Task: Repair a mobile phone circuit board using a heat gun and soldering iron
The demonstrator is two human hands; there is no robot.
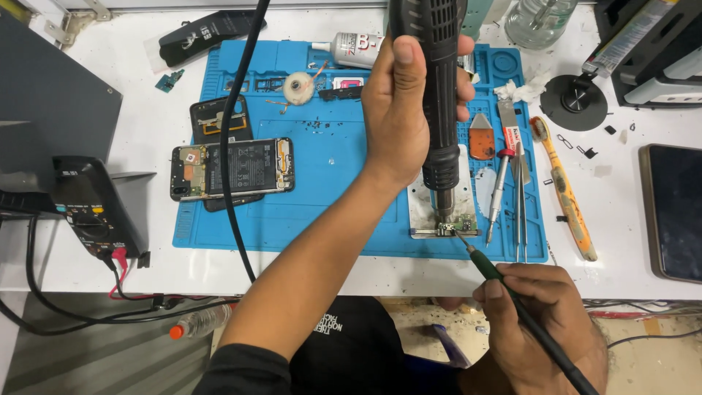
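My left hand [398, 110] grips a black hot-air gun [441, 95], nozzle pointing down at a small green circuit board [457, 223]. The board lies on a metal holder plate [420, 208] on the blue work mat [329, 168]. My right hand [537, 318] holds a thin green-and-black pointed tool [504, 281], its tip touching the board's right edge. An opened phone [232, 168] with its battery showing lies on the mat's left side. The gun's black cable [232, 139] runs across that phone.
A screwdriver [499, 186], tweezers [521, 197] and an orange toothbrush [567, 194] lie right of the plate. A black multimeter [91, 208] with leads stands at the left edge. A dark tablet [674, 212] lies far right. A glue tube [355, 50] and glass jar [540, 20] stand at the back.
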